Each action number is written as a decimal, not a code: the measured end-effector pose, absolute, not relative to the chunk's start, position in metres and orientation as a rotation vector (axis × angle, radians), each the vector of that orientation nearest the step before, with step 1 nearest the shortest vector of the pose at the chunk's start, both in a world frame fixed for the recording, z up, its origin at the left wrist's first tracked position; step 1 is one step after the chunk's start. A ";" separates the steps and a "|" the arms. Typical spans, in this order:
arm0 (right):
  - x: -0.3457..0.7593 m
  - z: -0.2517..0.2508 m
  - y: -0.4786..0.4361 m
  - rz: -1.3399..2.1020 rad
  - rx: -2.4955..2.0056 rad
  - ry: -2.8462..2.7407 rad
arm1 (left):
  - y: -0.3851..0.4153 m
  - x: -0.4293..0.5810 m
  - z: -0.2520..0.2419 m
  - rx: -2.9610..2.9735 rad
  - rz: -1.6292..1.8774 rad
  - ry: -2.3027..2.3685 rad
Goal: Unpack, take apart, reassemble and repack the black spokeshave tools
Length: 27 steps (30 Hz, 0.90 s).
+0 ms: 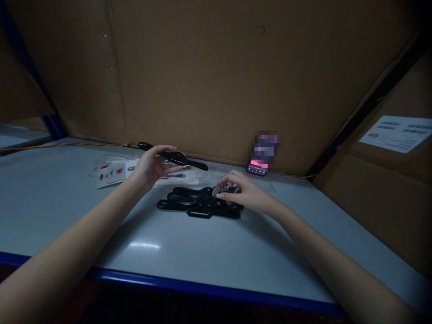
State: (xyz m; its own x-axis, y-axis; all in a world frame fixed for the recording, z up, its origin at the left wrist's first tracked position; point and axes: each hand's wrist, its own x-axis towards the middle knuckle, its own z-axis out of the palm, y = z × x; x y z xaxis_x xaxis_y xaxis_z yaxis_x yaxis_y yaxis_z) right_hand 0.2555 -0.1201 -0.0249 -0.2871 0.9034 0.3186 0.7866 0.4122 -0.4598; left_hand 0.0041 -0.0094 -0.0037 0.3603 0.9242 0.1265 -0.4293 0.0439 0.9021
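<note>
My left hand [152,168] is raised over the table and closed around a black two-handled tool that looks like a spokeshave [177,157]. One handle sticks out past each side of the fingers. Closer to me lies a pile of several similar black spokeshaves [199,208], their handles pointing left and right. My right hand [241,191] is over the right part of this pile, thumb and fingers pinched. A small greyish flat piece shows at its fingertips, too dim to name, and the hand hides part of the pile.
Clear bags with printed leaflets [113,173] lie behind my left hand. A phone [259,157], partly pixelated, leans on the cardboard wall [202,81]. Yellow and red wires [74,144] run along the back. A cardboard box [381,180] with a white label stands right. The table has a blue front edge [189,288].
</note>
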 end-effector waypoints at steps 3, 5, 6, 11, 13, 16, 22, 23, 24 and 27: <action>0.252 -0.022 -0.120 -0.031 -1.359 -1.964 | -0.022 0.011 -0.002 1.112 0.986 0.374; 0.246 -0.019 -0.122 -0.217 -1.338 -1.911 | -0.033 0.018 -0.002 1.136 0.838 0.264; 0.242 -0.018 -0.123 -0.253 -1.348 -1.918 | -0.038 0.021 -0.003 1.142 0.767 0.218; 0.231 -0.010 -0.129 0.165 -1.365 -2.036 | -0.055 0.026 0.000 1.162 0.577 0.033; 0.233 -0.005 -0.133 0.398 -1.299 -2.023 | -0.054 0.019 0.005 1.202 0.484 -0.008; 0.240 0.004 -0.141 0.735 -1.265 -1.976 | -0.045 0.004 0.013 1.293 0.332 0.000; 0.234 0.001 -0.156 0.989 -1.359 -2.010 | -0.045 0.001 0.016 1.601 0.127 0.326; 0.229 -0.001 -0.157 0.968 -1.375 -2.001 | -0.048 0.004 0.015 1.651 0.034 0.371; 0.225 -0.004 -0.157 0.944 -1.391 -1.991 | -0.051 0.006 0.013 1.678 -0.067 0.389; 0.218 -0.006 -0.155 0.918 -1.387 -1.978 | -0.056 0.010 0.008 1.666 -0.293 0.346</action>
